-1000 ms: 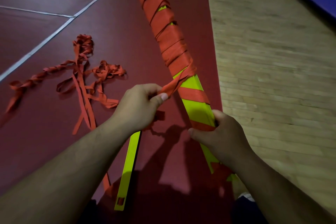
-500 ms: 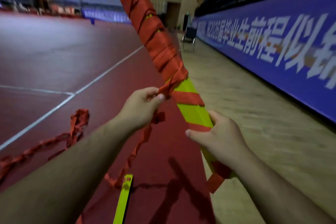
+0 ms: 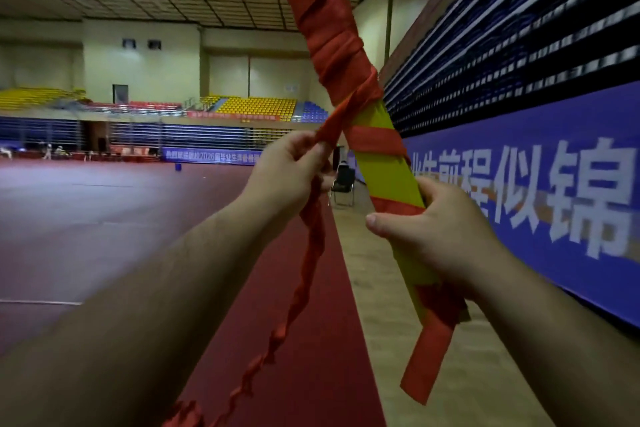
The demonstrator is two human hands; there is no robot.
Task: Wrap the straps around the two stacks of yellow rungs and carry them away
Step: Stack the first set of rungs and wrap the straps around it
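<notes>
Red strap (image 3: 313,253) is pinched by the left hand (image 3: 287,177) and stretched to the half-wrapped yellow stack (image 3: 386,170), which is gripped by the right hand (image 3: 436,232) and held tilted above the floor (image 3: 104,218).

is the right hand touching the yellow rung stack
Touching. The head view shows the right hand gripping the long strap-wrapped stack of yellow rungs, fingers curled round it.

My long flat stack of yellow-green plastic rungs (image 3: 389,166) has diagonal stripes where the orange-red fabric strap (image 3: 313,253) crosses it, and it's solid red higher up. The dark maroon court floor (image 3: 104,236) has thin white lines, with a pale tan wood strip (image 3: 388,357) beside it. The blue wall banner (image 3: 554,121) has big white characters, and the far stadium seats (image 3: 258,106) are yellow.
</notes>
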